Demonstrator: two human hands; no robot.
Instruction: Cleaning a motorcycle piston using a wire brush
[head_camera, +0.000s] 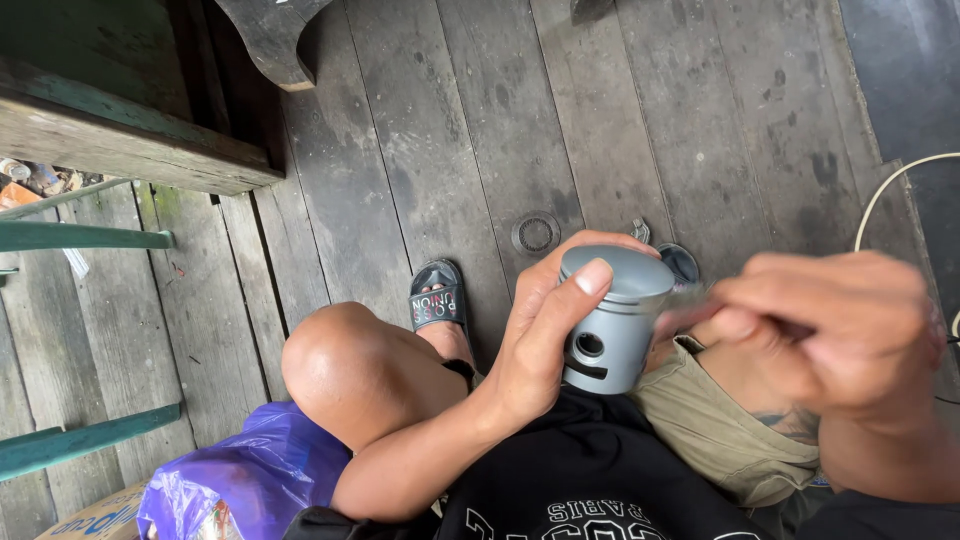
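My left hand (545, 330) grips a grey metal piston (610, 320) above my lap, thumb resting on its domed crown. The piston stands upright, with a round pin hole facing me. My right hand (835, 330) is just right of the piston, fingers pinched together near its upper rim; it is blurred, and a thin object between the fingertips cannot be made out. My bare knee (345, 365) and a black sandal (437, 297) lie below the hands.
Dark weathered floor planks (470, 120) run under me. A green wooden bench (110, 100) stands at upper left, green rails (80, 237) at left. A purple plastic bag (255, 480) lies by my knee. A round metal ring (536, 233) sits on the floor; a white cable (890, 190) curves at right.
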